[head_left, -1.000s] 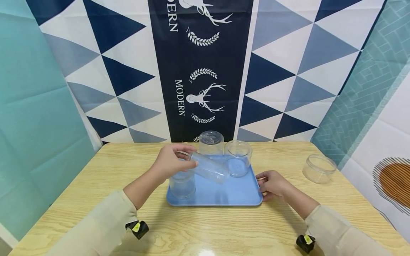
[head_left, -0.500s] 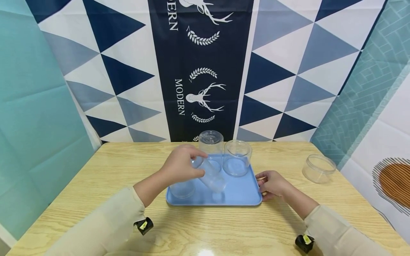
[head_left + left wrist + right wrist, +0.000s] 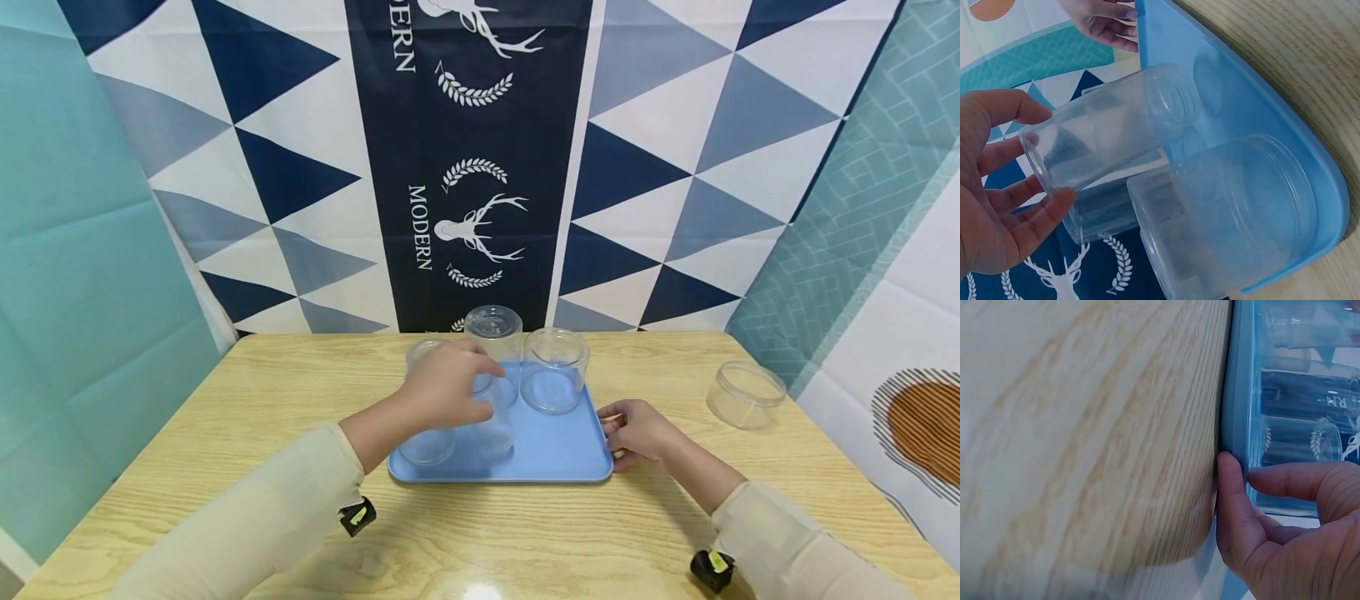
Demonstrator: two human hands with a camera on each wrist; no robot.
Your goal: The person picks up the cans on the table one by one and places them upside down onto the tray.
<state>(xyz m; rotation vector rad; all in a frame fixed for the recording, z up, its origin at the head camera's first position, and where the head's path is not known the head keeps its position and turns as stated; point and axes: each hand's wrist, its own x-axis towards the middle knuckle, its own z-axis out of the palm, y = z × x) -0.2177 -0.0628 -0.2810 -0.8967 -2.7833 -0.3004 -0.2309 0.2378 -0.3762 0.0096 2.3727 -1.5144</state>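
Note:
My left hand [image 3: 448, 385] grips a slim clear plastic jar [image 3: 1107, 128] by its base end, fingers and thumb spread round it. The jar's threaded mouth points down, close over the blue tray [image 3: 555, 454]. Beside it at the tray's front left stands a wider clear jar [image 3: 1222, 212], partly behind my left arm in the head view. At the tray's right edge, my right hand [image 3: 637, 432] pinches the rim between thumb and fingers; the right wrist view shows the thumb inside the tray wall [image 3: 1238, 394].
Along the tray's back stand a clear jar [image 3: 492, 329], another wide clear jar [image 3: 555, 375] to its right, and one [image 3: 423, 350] partly hidden behind my left hand. A low clear round container [image 3: 746, 398] sits on the wooden table [image 3: 675, 533] at the right. A patterned cloth hangs behind.
My left hand has moved right and tipped the slim jar from a strong slant to nearly upright, lowering it toward the tray. The right hand has stayed on the tray's edge.

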